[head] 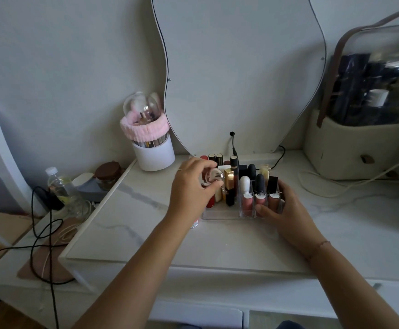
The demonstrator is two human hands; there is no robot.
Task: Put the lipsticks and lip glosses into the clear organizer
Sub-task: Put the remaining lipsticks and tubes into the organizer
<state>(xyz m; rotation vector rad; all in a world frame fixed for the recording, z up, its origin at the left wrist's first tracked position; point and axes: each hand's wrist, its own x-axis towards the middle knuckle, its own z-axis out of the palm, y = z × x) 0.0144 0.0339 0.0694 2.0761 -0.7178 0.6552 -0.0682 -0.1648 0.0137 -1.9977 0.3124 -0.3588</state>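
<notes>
The clear organizer [219,213] stands on the marble vanity top, filled with several upright lipsticks and lip glosses [247,193]. My left hand [191,186] hovers over its left side and pinches a shiny round silver-and-pink lip product [213,178] between thumb and fingers. My right hand [286,210] grips the organizer's right front corner, thumb along the front wall by the pink glosses. A small red-and-white tube [194,224] lies on the top just under my left wrist.
A white brush holder with a pink headband [152,143] stands behind left, a wavy mirror [241,74] behind the organizer, a beige bag [357,146] at right. Black cables [48,224], a bottle and a jar sit left of the top.
</notes>
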